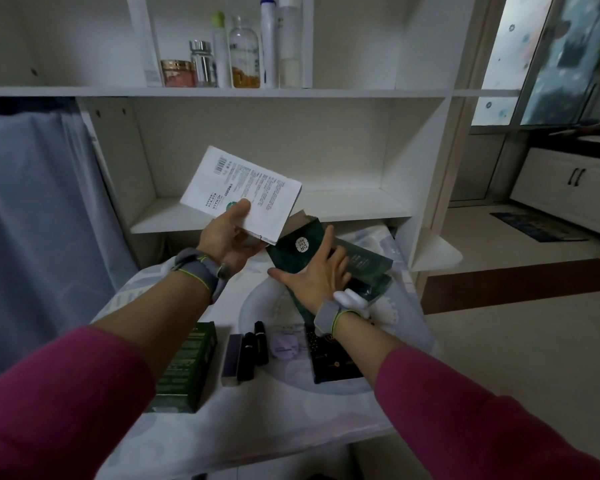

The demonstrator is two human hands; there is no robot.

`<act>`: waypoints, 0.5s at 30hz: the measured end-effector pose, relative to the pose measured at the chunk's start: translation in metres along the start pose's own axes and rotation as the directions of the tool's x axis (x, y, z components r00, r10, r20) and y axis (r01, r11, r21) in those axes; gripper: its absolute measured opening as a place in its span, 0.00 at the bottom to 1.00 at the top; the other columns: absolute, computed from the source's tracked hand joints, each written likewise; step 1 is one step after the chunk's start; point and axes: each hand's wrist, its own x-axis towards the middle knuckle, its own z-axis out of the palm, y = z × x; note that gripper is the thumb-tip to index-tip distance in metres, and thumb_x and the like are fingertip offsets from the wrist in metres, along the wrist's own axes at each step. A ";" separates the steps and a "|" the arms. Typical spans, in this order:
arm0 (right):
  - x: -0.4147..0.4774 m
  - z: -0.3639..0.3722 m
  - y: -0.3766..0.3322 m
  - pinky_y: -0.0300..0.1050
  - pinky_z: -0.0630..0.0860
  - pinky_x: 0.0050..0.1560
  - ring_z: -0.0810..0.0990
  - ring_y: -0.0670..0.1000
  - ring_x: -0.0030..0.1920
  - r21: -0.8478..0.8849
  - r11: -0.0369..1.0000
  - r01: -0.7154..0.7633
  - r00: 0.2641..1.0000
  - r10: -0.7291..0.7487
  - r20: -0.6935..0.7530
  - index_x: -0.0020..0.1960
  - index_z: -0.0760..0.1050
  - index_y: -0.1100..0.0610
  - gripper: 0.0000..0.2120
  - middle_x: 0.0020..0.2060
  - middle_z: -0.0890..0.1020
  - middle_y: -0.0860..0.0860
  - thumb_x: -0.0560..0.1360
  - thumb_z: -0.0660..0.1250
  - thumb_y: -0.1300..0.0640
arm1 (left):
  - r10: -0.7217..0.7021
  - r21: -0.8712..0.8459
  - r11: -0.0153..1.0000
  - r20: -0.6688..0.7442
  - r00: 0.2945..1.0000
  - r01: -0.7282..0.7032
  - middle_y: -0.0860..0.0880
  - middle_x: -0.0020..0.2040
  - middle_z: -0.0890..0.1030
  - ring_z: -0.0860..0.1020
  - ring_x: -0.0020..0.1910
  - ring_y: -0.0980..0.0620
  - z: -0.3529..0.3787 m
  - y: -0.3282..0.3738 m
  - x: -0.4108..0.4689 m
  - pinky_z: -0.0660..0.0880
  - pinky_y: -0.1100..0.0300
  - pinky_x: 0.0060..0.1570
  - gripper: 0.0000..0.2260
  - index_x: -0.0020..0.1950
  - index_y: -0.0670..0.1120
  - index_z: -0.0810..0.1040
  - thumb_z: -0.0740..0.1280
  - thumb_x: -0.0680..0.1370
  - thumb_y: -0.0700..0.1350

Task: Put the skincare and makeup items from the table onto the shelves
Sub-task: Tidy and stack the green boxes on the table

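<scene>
My left hand (230, 233) holds a stack of white mask sachets (243, 192) in front of the lower shelf (347, 206), thumb on top. My right hand (321, 271) grips a dark green sachet (293, 252) with a round white label, lifted off other green packets (368, 268) on the table (291, 420). Nearer me on the table lie a green box (184, 368), three dark lipstick tubes (246, 355), a lilac compact (286, 344) and a black box (329, 362). A white object (350, 301) sits by my right wrist.
The upper shelf (222, 91) carries several bottles and jars, including a pink jar (177, 73) and a clear bottle with yellow capsules (245, 53). A blue-grey sheet (39, 216) hangs at the left. White cabinets and a floor mat lie to the right.
</scene>
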 end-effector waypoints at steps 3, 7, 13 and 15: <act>0.001 0.005 -0.002 0.57 0.63 0.63 0.62 0.59 0.67 0.049 0.998 -0.030 0.999 0.032 -0.030 0.78 0.39 0.49 0.67 0.66 0.62 0.56 0.53 0.75 0.30 | 0.005 -0.011 1.000 -0.021 1.000 -0.005 0.48 0.46 0.86 0.83 0.49 0.47 -0.001 0.000 0.002 0.81 0.45 0.45 0.07 0.57 0.50 0.75 0.64 0.80 0.42; 0.000 0.013 -0.002 0.60 0.66 0.63 0.60 0.60 0.69 0.105 0.992 -0.072 0.997 0.073 -0.007 0.77 0.38 0.48 0.67 0.70 0.59 0.57 0.53 0.76 0.31 | 0.004 -0.015 1.000 -0.038 0.999 -0.005 0.45 0.60 0.81 0.79 0.60 0.43 -0.001 0.001 0.009 0.76 0.37 0.55 0.19 0.68 0.50 0.71 0.67 0.78 0.42; -0.001 0.011 0.007 0.60 0.64 0.65 0.59 0.60 0.70 0.166 0.982 -0.086 0.995 0.074 0.074 0.77 0.40 0.49 0.66 0.70 0.58 0.56 0.55 0.77 0.32 | 0.013 0.032 0.999 -0.013 1.000 -0.013 0.44 0.61 0.80 0.79 0.60 0.42 -0.002 -0.012 0.013 0.75 0.40 0.59 0.12 0.61 0.50 0.73 0.65 0.79 0.40; 0.002 0.005 0.008 0.61 0.63 0.66 0.58 0.60 0.71 0.211 0.973 -0.089 0.992 0.068 0.105 0.77 0.42 0.48 0.63 0.70 0.58 0.56 0.56 0.75 0.31 | 0.017 0.030 0.999 -0.015 1.000 -0.017 0.44 0.61 0.80 0.79 0.60 0.43 -0.002 -0.011 0.014 0.76 0.41 0.57 0.11 0.61 0.50 0.74 0.65 0.79 0.40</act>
